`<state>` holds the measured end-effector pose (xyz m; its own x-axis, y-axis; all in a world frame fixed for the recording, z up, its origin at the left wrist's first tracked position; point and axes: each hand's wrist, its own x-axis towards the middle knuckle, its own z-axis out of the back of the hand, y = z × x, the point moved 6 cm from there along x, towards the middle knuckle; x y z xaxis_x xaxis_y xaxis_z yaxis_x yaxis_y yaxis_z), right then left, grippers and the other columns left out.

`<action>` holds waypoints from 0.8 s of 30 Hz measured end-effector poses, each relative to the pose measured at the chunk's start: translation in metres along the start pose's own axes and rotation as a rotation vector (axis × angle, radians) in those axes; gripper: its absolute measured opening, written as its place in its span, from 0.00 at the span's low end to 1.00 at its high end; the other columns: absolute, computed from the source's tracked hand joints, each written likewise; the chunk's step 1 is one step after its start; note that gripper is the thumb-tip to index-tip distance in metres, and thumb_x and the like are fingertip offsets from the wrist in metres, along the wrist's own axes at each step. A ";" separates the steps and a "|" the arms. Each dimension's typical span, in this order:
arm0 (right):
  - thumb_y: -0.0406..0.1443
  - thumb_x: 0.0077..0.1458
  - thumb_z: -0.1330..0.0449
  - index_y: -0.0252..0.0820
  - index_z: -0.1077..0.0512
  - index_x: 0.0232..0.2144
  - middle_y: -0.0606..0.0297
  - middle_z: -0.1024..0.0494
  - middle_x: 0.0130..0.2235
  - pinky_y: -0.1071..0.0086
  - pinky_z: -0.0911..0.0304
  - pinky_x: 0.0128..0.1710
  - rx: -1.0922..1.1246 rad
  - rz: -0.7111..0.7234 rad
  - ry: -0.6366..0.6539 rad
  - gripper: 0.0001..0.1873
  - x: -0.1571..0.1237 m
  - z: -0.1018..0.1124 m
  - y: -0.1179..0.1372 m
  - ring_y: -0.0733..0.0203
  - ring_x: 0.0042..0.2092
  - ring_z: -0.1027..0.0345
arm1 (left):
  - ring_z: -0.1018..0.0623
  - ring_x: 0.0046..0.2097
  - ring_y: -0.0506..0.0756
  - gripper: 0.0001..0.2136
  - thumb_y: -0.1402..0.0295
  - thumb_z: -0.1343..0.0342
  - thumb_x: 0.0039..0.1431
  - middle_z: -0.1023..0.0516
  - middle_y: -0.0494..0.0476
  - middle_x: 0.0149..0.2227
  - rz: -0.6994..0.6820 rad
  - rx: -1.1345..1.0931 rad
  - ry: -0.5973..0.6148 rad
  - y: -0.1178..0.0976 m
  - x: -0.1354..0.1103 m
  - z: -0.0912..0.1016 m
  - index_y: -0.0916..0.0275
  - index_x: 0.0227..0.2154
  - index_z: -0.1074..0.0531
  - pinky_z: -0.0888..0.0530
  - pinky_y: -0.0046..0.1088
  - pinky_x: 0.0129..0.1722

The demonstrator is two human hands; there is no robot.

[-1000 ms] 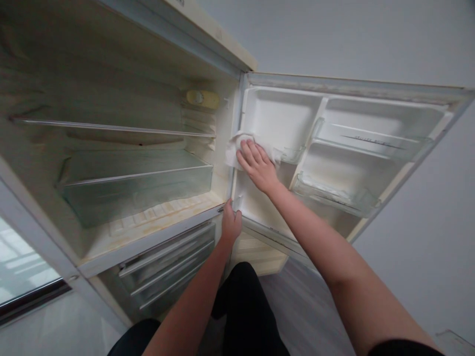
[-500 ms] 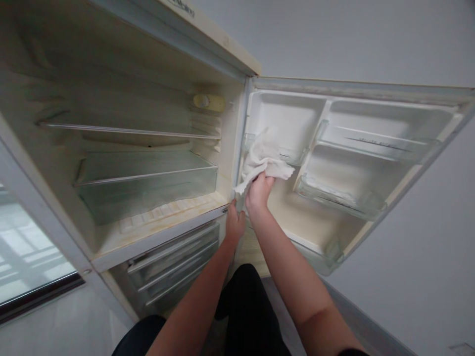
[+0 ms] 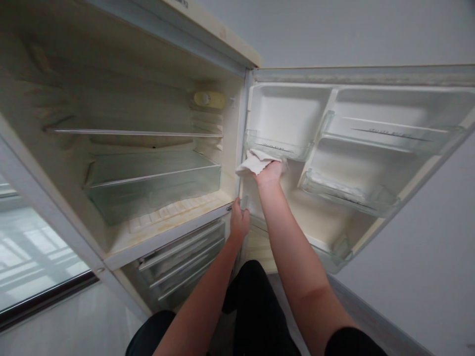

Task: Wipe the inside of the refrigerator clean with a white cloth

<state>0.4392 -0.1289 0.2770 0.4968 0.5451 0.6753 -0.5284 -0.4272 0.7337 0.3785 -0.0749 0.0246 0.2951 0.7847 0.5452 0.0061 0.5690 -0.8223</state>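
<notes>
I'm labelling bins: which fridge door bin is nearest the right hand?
The upper hinge-side bin, just above the white cloth; others sit farther right or lower.

A single head-worn camera is looking forward and down from the wearer's own position, facing the corner between an open refrigerator (image 3: 170, 235) and its swung-out door (image 3: 285, 109). It is standing so near that both are running past the borders, while a black-clad knee (image 3: 256, 287) is projecting from the lower edge, just right of centre.
</notes>
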 end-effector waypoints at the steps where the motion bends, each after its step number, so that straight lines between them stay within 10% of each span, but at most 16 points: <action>1: 0.44 0.56 0.52 0.36 0.22 0.45 0.49 0.18 0.37 0.42 0.29 0.47 0.000 -0.014 0.026 0.26 -0.004 0.008 0.004 0.43 0.45 0.24 | 0.36 0.69 0.65 0.30 0.69 0.54 0.60 0.36 0.76 0.67 -0.001 -0.004 -0.007 0.000 0.000 0.000 0.72 0.65 0.43 0.41 0.47 0.70; 8: 0.43 0.62 0.57 0.35 0.25 0.55 0.46 0.19 0.45 0.39 0.32 0.54 0.021 -0.021 0.066 0.30 -0.045 0.072 0.035 0.43 0.49 0.24 | 0.36 0.69 0.64 0.29 0.70 0.53 0.61 0.35 0.73 0.66 0.016 -0.022 -0.015 0.004 0.002 -0.001 0.70 0.65 0.42 0.42 0.46 0.71; 16: 0.39 0.66 0.72 0.35 0.30 0.61 0.47 0.19 0.48 0.51 0.25 0.50 0.076 0.143 -0.431 0.39 -0.105 0.078 0.053 0.50 0.51 0.22 | 0.37 0.70 0.64 0.29 0.69 0.53 0.61 0.35 0.74 0.66 0.016 -0.026 -0.006 0.003 0.001 -0.001 0.71 0.65 0.43 0.42 0.46 0.71; 21: 0.39 0.70 0.74 0.31 0.35 0.65 0.47 0.24 0.55 0.55 0.29 0.56 -0.394 0.349 -0.764 0.38 -0.078 0.081 0.090 0.51 0.60 0.29 | 0.36 0.70 0.63 0.29 0.68 0.53 0.61 0.35 0.73 0.66 0.023 -0.035 -0.014 0.005 0.002 -0.001 0.69 0.65 0.43 0.41 0.45 0.70; 24: 0.40 0.71 0.58 0.29 0.33 0.63 0.45 0.28 0.61 0.60 0.38 0.64 -0.845 0.591 -0.474 0.29 -0.029 0.058 0.121 0.49 0.65 0.35 | 0.36 0.69 0.63 0.29 0.68 0.52 0.61 0.35 0.73 0.66 0.027 -0.048 -0.015 0.006 0.002 -0.001 0.70 0.65 0.42 0.42 0.45 0.71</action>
<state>0.4012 -0.2384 0.3503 0.1308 0.0149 0.9913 -0.9729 0.1944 0.1254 0.3801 -0.0701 0.0207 0.2814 0.8035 0.5247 0.0442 0.5353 -0.8435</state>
